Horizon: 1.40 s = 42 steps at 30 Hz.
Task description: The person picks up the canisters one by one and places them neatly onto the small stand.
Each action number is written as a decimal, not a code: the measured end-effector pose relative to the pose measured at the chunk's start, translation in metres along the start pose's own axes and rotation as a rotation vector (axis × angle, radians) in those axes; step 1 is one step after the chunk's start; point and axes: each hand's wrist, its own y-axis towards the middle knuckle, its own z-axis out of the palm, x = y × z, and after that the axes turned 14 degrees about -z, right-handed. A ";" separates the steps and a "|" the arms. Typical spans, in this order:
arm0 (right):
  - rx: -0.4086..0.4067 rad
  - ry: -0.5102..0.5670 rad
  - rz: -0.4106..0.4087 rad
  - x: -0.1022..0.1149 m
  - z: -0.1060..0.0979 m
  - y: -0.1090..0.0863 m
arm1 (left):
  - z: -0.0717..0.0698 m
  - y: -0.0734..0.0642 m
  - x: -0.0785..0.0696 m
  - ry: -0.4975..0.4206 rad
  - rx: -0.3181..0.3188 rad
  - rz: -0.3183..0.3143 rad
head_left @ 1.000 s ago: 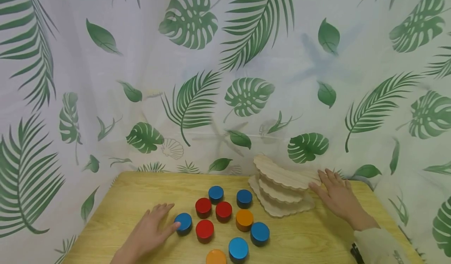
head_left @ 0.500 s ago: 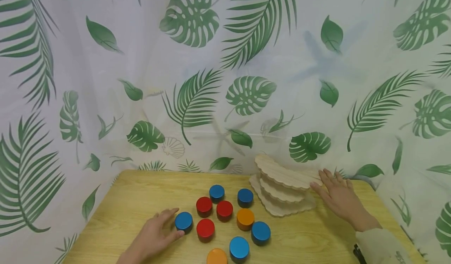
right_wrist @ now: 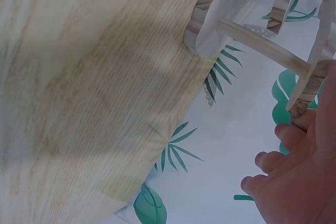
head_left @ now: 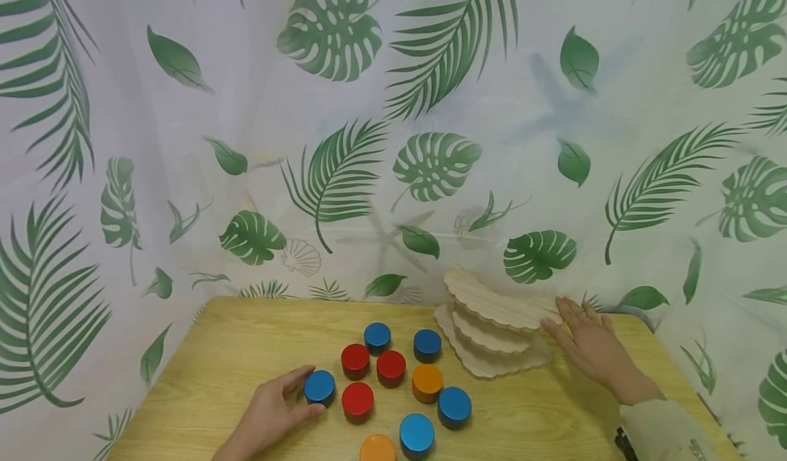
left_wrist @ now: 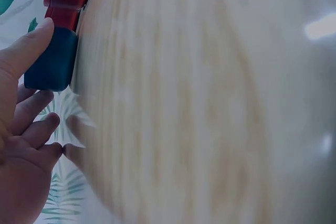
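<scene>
My left hand [head_left: 273,406] has its thumb and index finger on opposite sides of a blue round block [head_left: 320,387], pinching it at the table. In the left wrist view the thumb [left_wrist: 34,45] lies against that block [left_wrist: 52,61], with the lower fingers loosely bent beneath. My right hand [head_left: 591,345] holds the right end of a pale wooden tiered stand [head_left: 492,304] with scalloped boards, its thumb and fingers on either side of the top board. In the right wrist view, fingertips meet the edge of that board [right_wrist: 310,90]; rods [right_wrist: 262,45] join the boards.
Several more round blocks stand mid-table: red [head_left: 358,401], orange [head_left: 427,381] and blue [head_left: 455,406], close to the held one. An orange block [head_left: 378,449] is cut by the bottom edge. A leaf-printed curtain [head_left: 369,194] hangs behind the wooden table [head_left: 246,324].
My left hand has moved slightly right, its index finger coming round behind the blue block and its thumb in front, closing on it. The right hand stays at the stand.
</scene>
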 end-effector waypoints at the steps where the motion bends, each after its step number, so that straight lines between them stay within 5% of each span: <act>1: 0.000 0.003 0.001 0.000 0.000 0.000 | 0.000 0.000 -0.001 -0.007 0.007 -0.005; 16: 0.006 0.007 0.011 -0.002 -0.002 0.000 | -0.004 0.002 -0.010 -0.060 0.030 -0.037; 25: 0.009 -0.028 -0.007 0.001 -0.004 -0.001 | -0.008 0.006 -0.033 -0.194 0.058 -0.081; 35: 0.024 -0.074 -0.004 0.006 -0.006 -0.001 | 0.004 0.016 -0.072 -0.201 0.062 0.108; 42: 0.021 -0.080 -0.002 0.005 -0.005 -0.001 | 0.020 0.028 -0.108 -0.193 0.113 0.164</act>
